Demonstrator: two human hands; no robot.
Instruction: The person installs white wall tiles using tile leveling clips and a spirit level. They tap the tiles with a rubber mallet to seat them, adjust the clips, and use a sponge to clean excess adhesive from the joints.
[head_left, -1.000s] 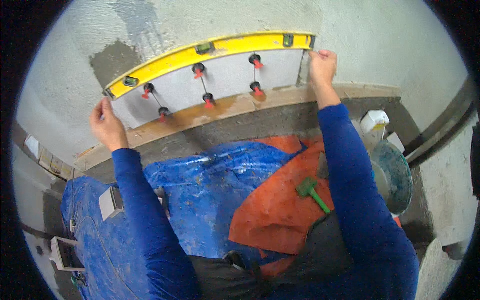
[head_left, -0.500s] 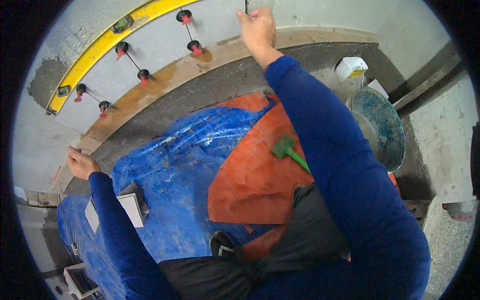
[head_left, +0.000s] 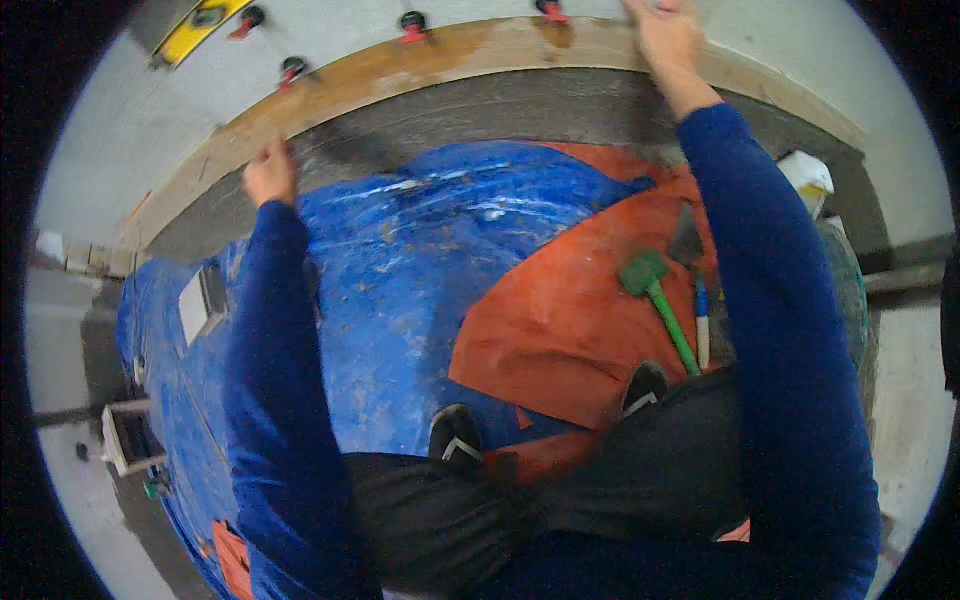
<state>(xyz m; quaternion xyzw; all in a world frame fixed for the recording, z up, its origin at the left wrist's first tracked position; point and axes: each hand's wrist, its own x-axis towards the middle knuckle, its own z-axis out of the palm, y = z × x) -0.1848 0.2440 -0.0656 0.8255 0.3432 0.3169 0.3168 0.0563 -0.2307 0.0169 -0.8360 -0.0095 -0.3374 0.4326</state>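
My left hand is by the lower edge of the wooden strip along the wall's foot. Its fingers are curled and blurred, so what they hold, if anything, is not clear. At upper right, my right hand is closed near the wall just above the strip, its fingertips cut off by the picture's top edge. Between the hands, black-and-red tile levelling clamps sit on the pale wall tiles. Part of a yellow spirit level shows at the upper left.
A blue tarp and an orange sheet cover the floor. On the orange sheet lie a green mallet and a trowel. Right of my arm are a white container and a bucket. A pale block lies at left.
The view has swung, and the wall and level now sit higher in the picture. Both hands appear farther right and higher. The trowel has come into sight beside the mallet.
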